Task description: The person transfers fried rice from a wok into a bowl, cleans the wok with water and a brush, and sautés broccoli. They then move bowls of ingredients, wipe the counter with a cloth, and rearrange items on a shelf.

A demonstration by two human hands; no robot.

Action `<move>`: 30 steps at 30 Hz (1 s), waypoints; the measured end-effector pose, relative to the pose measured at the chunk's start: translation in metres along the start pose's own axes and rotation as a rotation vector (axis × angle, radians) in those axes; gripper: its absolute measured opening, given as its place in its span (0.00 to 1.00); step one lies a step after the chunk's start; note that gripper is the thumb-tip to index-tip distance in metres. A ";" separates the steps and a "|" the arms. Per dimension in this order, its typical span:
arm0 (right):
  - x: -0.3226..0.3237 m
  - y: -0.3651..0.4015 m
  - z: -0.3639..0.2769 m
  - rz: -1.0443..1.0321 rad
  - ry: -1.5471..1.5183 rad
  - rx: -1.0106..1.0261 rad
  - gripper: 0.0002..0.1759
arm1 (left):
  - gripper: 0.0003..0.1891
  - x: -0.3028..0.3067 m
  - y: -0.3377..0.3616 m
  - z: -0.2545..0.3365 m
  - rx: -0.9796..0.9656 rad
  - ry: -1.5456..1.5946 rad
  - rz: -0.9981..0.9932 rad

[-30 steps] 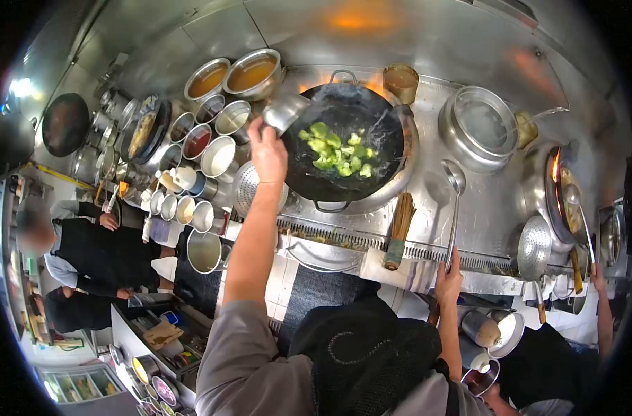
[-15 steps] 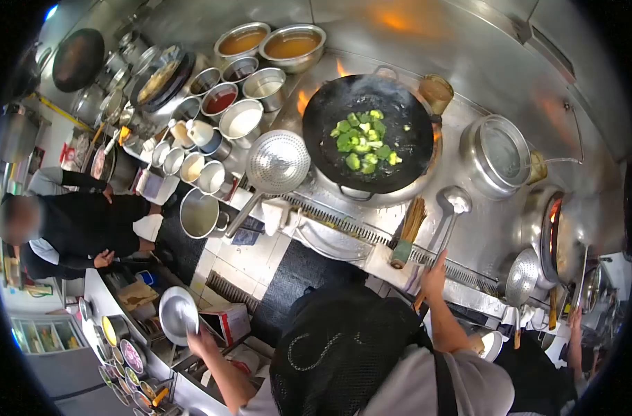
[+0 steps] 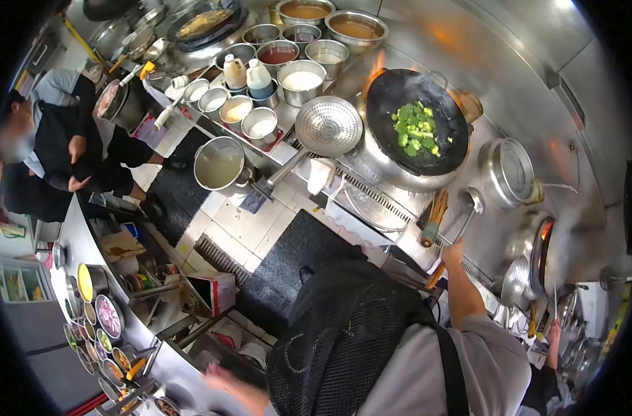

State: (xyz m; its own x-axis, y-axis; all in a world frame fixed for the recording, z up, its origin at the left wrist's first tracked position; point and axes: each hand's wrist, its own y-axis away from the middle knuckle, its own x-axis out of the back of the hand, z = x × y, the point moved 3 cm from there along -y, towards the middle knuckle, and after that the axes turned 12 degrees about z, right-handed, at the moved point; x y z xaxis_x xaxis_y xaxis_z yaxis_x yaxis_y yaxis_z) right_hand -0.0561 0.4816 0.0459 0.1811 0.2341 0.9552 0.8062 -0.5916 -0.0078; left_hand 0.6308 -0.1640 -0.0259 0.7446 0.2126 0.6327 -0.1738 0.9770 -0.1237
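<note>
My right hand is closed around the handle of a metal ladle, whose bowl lies over the steel stove top and whose wooden end sticks out below my fist. My left hand is low in the view, beside the side counter, smeared by motion; its fingers do not show clearly. Broccoli florets lie in a black wok over a lit burner, with flame at its edge. A perforated strainer rests to the left of the wok.
Sauce pots and small containers crowd the stove's left side. A large pot stands near its front edge. A bamboo brush lies near the ladle. Another person stands at left; a co-worker's hand is at right. Ingredient bowls line the side counter.
The view has turned and shifted. My left hand has moved down, and the metal bowl it held is out of sight. My right hand stays on the ladle.
</note>
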 end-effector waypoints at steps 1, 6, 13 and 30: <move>0.013 0.012 -0.013 -0.018 -0.010 -0.045 0.42 | 0.26 -0.064 0.004 0.080 0.615 0.621 0.158; -0.015 0.035 0.014 0.034 -0.005 0.035 0.49 | 0.16 -0.275 0.044 0.309 0.534 0.742 -0.433; -0.035 0.064 0.016 0.116 -0.099 0.150 0.46 | 0.09 -0.357 0.134 0.509 -0.483 0.611 -1.021; 0.134 -0.078 0.022 0.408 -0.502 -0.273 0.28 | 0.08 -0.340 0.356 0.613 -0.832 0.467 -1.676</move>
State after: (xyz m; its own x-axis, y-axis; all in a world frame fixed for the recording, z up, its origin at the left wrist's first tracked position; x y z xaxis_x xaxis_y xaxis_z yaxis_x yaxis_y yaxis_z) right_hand -0.0828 0.5761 0.1686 0.7304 0.2416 0.6388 0.4604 -0.8651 -0.1992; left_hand -0.0791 0.1007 0.1836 -0.0881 -0.9590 0.2695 0.9917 -0.1098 -0.0667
